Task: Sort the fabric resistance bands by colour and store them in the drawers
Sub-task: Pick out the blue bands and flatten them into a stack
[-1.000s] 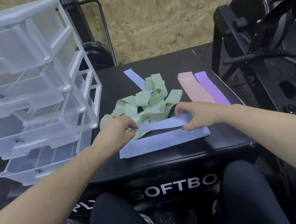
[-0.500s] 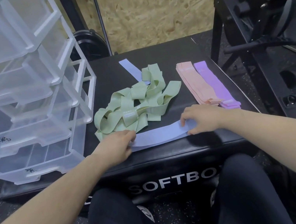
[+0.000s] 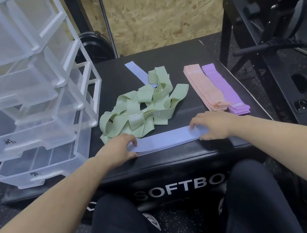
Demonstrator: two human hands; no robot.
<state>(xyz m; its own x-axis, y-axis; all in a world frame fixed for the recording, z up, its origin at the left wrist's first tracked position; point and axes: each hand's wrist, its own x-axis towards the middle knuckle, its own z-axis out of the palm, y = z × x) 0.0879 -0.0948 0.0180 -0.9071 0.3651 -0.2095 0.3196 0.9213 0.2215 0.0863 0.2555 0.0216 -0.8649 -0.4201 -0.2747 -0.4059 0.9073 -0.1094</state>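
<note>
A flat stack of blue bands (image 3: 164, 139) lies along the front edge of the black soft box (image 3: 175, 161). My left hand (image 3: 117, 150) pinches its left end, fingers on top and thumb at the front. My right hand (image 3: 214, 125) holds its right end the same way. Behind the stack sits a tangled pile of green bands (image 3: 137, 110). One more blue band (image 3: 135, 72) pokes out from the far side of that pile. A pink stack (image 3: 202, 88) and a purple stack (image 3: 224, 89) lie side by side on the right.
A clear plastic drawer unit (image 3: 24, 96) stands at the left with its labelled drawers pulled open and nothing visible in them. Black gym equipment (image 3: 265, 18) crowds the right side of the box. My knees are below the box front.
The blue band that both hands held above the blue stack has come down onto it. Both hands now grip the stack's ends on the box. The view has tilted down.
</note>
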